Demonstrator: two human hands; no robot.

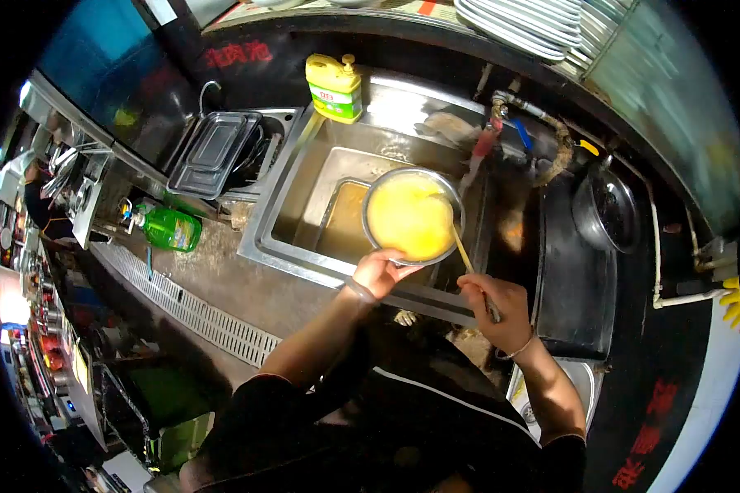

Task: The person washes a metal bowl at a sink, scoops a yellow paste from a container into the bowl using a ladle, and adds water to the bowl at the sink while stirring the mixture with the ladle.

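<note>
A round metal bowl (pixel 367 228) of bright yellow liquid (pixel 407 215) is over the steel sink (pixel 281 234). My left hand (pixel 378 274) grips the bowl's near rim, its fingers partly under the bowl. My right hand (pixel 499 312) is closed round a thin light-coloured stick or handle (pixel 463 251), whose far end reaches into the bowl at its right side. Whether that end is a whisk, spoon or chopsticks is hidden by the liquid.
A yellow jug (pixel 334 94) stands behind the sink, near the tap pipes (pixel 528 105). Black lidded trays (pixel 214 148) lie at the left, a green bottle (pixel 171 228) below them. Another metal bowl (pixel 604 209) sits right. Stacked plates (pixel 522 23) are above.
</note>
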